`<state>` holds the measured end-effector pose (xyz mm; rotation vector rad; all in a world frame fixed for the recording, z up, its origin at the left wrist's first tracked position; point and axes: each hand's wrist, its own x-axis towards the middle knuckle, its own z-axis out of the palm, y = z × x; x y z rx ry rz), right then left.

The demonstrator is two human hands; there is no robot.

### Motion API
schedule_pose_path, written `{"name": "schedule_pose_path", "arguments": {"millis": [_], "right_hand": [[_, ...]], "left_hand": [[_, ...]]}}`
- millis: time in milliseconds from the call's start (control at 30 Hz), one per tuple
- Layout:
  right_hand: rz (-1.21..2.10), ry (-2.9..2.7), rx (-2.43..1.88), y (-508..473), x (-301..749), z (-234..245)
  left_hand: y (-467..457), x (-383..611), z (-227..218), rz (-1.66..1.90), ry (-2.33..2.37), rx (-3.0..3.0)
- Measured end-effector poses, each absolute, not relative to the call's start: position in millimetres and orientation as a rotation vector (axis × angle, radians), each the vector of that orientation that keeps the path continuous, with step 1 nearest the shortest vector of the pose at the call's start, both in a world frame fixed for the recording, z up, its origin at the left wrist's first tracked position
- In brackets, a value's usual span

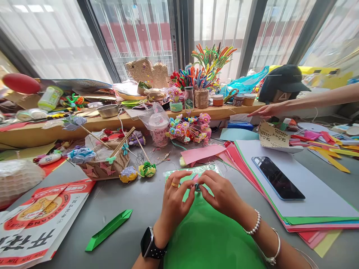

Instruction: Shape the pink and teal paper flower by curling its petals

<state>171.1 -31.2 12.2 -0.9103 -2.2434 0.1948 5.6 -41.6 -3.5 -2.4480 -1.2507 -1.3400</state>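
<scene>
My left hand, with a ring and a dark watch at the wrist, pinches a small dark piece between thumb and forefinger. The fingertips of my right hand close on the same piece from the other side. Fingers cover most of it, so I cannot make out its kind. A bit of pink shows just above it. Below both hands spreads a glossy green surface. To the left, a folded green paper strip lies on the grey table.
Stacked coloured paper carries a phone on the right. A cardboard basket with paper flowers stands left, near a printed paper bag. Behind are a plastic cup and crocheted flowers. Another person's arm reaches in from the right.
</scene>
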Motion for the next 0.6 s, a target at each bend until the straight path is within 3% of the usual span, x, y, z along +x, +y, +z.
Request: {"name": "schedule_pose_path", "arguments": {"millis": [600], "right_hand": [[0.362,-2.424,-0.891,-30,181,19]], "left_hand": [[-44,6,1,-1.344,-1.223,-2.51]]}}
